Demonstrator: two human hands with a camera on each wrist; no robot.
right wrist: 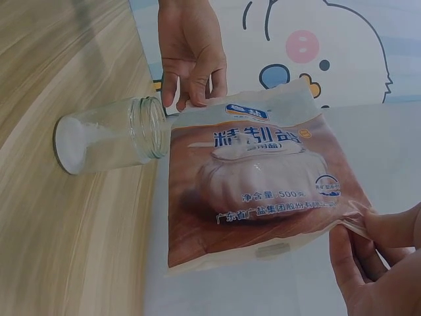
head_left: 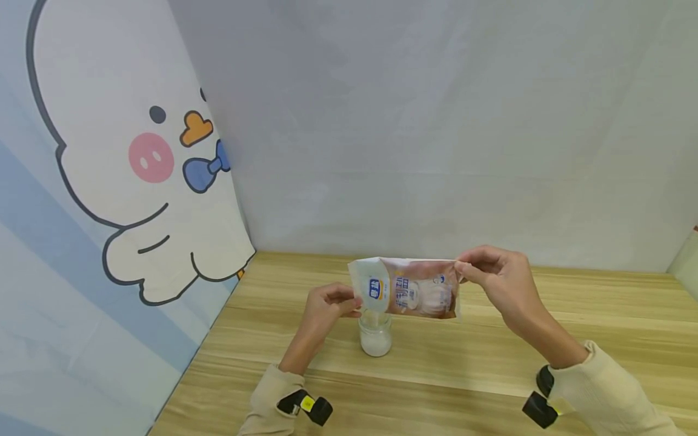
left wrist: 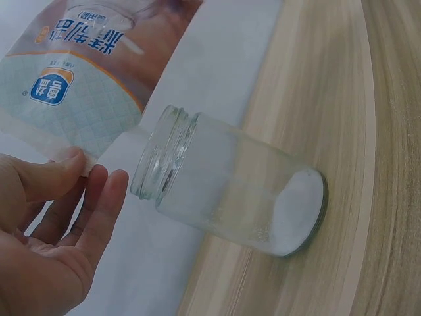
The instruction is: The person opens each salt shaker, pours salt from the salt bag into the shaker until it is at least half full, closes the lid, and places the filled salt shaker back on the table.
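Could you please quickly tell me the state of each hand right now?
Left hand: pinching the printed bag near a corner.
Right hand: pinching its opposite end.

In the head view, the left fingers [head_left: 339, 289] and right fingers [head_left: 480, 252] are seen from above, forward and downward, from farthest off. In each wrist view, the scene is faced sideways from close behind the fingers. The jar [left wrist: 243, 187] beside the left fingers and the bag [right wrist: 263, 184] between both sets are shared by the wrist views.
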